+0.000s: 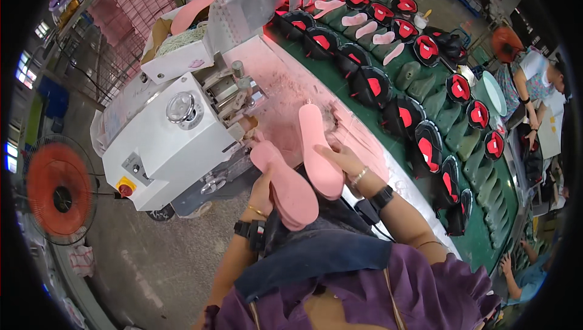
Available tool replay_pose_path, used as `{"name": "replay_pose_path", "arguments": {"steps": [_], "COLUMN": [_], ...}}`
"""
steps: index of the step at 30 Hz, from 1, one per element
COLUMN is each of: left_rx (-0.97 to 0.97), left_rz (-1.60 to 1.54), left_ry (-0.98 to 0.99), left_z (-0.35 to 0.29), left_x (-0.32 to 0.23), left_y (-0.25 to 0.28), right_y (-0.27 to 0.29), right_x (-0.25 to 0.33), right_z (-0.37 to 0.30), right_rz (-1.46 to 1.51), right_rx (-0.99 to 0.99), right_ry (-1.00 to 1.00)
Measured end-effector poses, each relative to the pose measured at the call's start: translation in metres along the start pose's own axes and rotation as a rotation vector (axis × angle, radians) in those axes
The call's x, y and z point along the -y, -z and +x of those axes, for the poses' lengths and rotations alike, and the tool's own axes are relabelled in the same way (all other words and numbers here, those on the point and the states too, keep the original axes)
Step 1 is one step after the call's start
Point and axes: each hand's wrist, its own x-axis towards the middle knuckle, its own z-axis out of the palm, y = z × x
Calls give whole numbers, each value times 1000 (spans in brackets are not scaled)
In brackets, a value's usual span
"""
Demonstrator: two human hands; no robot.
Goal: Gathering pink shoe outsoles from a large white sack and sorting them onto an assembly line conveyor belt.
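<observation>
My left hand [261, 193] is closed round a small stack of pink insoles [288, 187], its fingers partly hidden beneath them. Just to the right, my right hand [347, 163] grips another pink insole [313, 141] by its side, toe end nearest me. Both lots are held in front of my lap, close together. Beyond them, a white bench machine [164, 141] with a round dial stands to the left, its metal working head facing the dusty pink tabletop [279, 78]. More pink insoles [364, 141] lie in overlapping layers right of my right hand.
A green conveyor belt [486, 251] on the right carries several black shoe uppers [370, 84] with red inside and green shoe lasts [419, 87]. An open box [179, 56] stands behind the machine. An orange fan [61, 190] is at left. Co-workers [537, 81] are at far right.
</observation>
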Motion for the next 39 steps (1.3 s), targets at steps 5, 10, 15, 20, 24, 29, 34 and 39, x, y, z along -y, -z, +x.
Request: {"name": "replay_pose_path", "arguments": {"steps": [5, 10, 15, 20, 24, 29, 34, 39], "left_rx": [-20, -7, 39, -6, -39, -94, -183, -333], "left_rz": [58, 124, 118, 113, 39, 11, 285, 1034], "left_ry": [-50, -121, -131, -152, -213, -231, -314, -962], "left_z": [-14, -22, -23, -27, -12, 19, 9, 1], "left_x": [14, 4, -9, -23, -20, -3, -10, -44], "left_y": [10, -14, -18, -38, -56, -70, -95, -75], "right_y": [-8, 12, 36, -24, -63, -62, -53, -19], "right_x": [2, -40, -21, 16, 0, -47, -24, -17], "right_z": [75, 166, 141, -3, -50, -28, -41, -44], "right_rz": [-26, -315, -983, -440, -322, 18, -48, 252], "right_rx": [14, -279, -363, 62, 48, -101, -140, -25], "right_ry": [45, 145, 646, 234, 146, 189, 194, -116]}}
